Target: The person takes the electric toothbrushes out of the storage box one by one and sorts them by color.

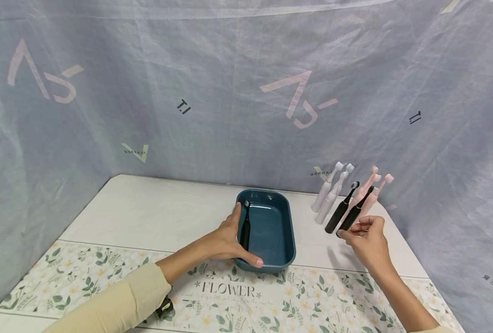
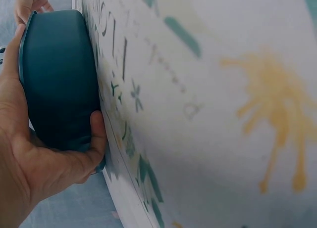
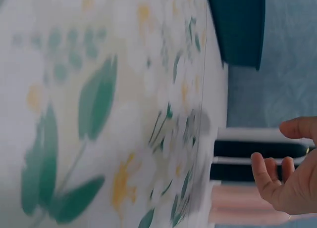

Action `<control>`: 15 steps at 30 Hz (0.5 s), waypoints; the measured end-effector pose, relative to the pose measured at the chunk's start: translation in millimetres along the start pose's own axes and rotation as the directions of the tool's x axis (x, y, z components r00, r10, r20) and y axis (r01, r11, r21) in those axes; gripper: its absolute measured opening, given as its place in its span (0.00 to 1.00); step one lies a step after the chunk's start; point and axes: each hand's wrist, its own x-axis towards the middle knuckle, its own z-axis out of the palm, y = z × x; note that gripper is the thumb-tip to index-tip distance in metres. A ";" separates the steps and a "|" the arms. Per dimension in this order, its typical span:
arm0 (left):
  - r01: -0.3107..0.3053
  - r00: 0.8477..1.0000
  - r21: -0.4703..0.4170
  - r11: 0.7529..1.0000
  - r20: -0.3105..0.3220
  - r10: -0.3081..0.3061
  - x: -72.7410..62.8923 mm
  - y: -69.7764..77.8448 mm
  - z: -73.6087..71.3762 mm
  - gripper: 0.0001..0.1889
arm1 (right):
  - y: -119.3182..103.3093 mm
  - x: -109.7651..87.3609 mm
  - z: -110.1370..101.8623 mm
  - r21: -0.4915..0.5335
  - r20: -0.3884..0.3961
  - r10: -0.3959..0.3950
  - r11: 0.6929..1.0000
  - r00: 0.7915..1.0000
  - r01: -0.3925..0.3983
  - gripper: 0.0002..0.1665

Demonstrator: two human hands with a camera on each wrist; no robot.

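My left hand (image 1: 228,238) grips the left side of a dark teal plastic bin (image 1: 287,231), fingers along that side and thumb at its near edge; the left wrist view shows the hand spread around the bin wall (image 2: 62,79). Inside the bin, a black electric toothbrush (image 1: 245,231) leans along the left wall. At the right, my right hand (image 1: 369,240) is beside the lower end of a black electric toothbrush (image 1: 352,216). In the right wrist view, the thumb and bent fingers (image 3: 265,176) stay apart, with black handles (image 3: 247,149) beyond them.
Another black toothbrush (image 1: 339,217) stands upright beside it. White toothbrushes (image 1: 326,196) stand behind to the left, pink ones (image 1: 371,199) behind to the right. A flower-printed cloth (image 1: 304,296) covers the table front; a grey curtain (image 1: 213,115) hangs behind.
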 end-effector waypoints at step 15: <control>-0.012 1.000 0.003 1.000 0.001 0.012 0.3 -1.1 -0.1 0.93 | -27.8 -11.8 28.2 0.145 0.271 -0.130 0.985 0.954 0.093 0.43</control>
